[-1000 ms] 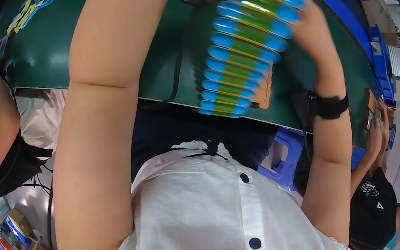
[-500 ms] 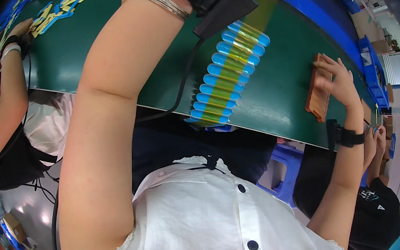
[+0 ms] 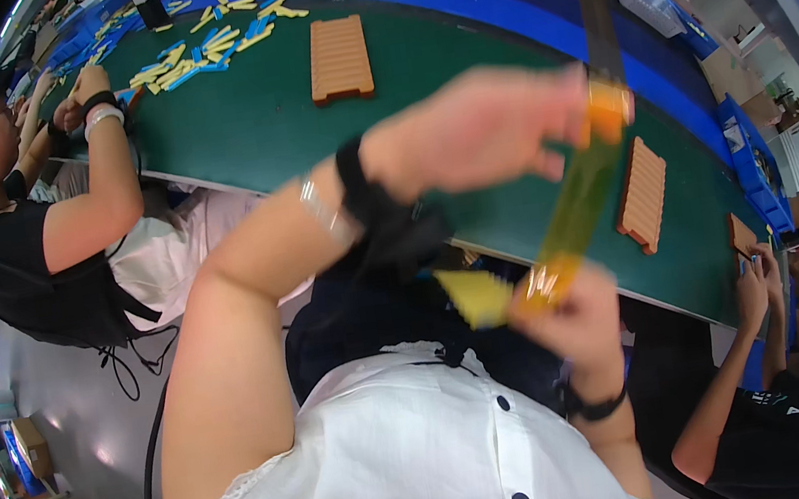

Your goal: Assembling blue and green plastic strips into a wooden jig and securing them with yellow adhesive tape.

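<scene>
A clear yellow tape strip (image 3: 576,211) runs at a slant between my two hands. My left hand (image 3: 479,128), smeared by motion, has its fingers closed at the upper end, by a shiny orange part of the tape (image 3: 609,111). My right hand (image 3: 580,317) grips the lower end near my waist, where the tape bunches up shiny and orange. Beside the right fingers juts a blurred yellow fan-shaped piece (image 3: 476,297); whether it is the row of sticks cannot be made out. Above the left fingers a darker tape band (image 3: 593,12) continues upward.
Ridged orange-brown trays lie on the green table (image 3: 232,130): one tray (image 3: 340,58) ahead, another tray (image 3: 643,195) at the right. Yellow and blue sticks (image 3: 212,52) are scattered at the far left. Co-workers sit at my left (image 3: 29,268) and right (image 3: 776,422).
My right hand has left the right-hand tray and taken hold of the tape. My left hand has come down nearer. The blue-stick row no longer shows spread over the table; the view has shifted.
</scene>
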Tool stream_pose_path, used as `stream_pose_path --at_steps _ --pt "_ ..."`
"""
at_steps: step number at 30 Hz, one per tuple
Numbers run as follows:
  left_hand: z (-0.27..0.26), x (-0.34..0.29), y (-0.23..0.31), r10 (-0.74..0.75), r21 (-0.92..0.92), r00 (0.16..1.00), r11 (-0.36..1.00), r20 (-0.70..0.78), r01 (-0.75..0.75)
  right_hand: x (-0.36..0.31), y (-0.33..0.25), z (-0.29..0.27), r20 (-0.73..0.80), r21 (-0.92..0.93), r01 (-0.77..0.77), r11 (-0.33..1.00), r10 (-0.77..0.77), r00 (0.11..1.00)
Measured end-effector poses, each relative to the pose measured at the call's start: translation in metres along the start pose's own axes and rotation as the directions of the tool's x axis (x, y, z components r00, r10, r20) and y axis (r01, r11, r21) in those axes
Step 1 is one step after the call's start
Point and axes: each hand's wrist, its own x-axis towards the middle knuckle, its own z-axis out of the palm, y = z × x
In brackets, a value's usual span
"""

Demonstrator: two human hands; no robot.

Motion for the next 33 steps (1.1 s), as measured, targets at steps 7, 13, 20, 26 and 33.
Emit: stream_pose_path --at_steps 7,13,20,26,33 --pt "0.004 0.008 -0.018 -0.296 -0.145 0.953 0.942 0.065 0.302 -0.068 -0.02 -0.008 0.071 0.092 -0.028 0.995 0.021 0.997" --pt "-0.029 0.104 0.049 -0.134 -0.42 0.99 0.902 -0.042 0.104 -0.053 -0.028 -0.021 0.123 0.047 0.083 0.995 -0.089 0.988" --pt "-0.039 0.129 0.125 0.316 -0.477 0.934 0.855 0.168 -0.204 -0.012 0.013 -0.033 -0.169 0.631 -0.103 0.769 0.266 0.949" --pt "-0.066 0.113 0.115 0.227 -0.462 0.933 0.884 0.278 -0.077 0.017 0.031 -0.034 -0.228 0.398 -0.055 0.916 0.157 0.961" --pt "-0.039 0.099 0.102 0.026 -0.238 0.967 0.967 -0.254 -0.088 0.019 0.07 -0.031 -0.496 -0.003 -0.213 0.977 0.183 0.849"
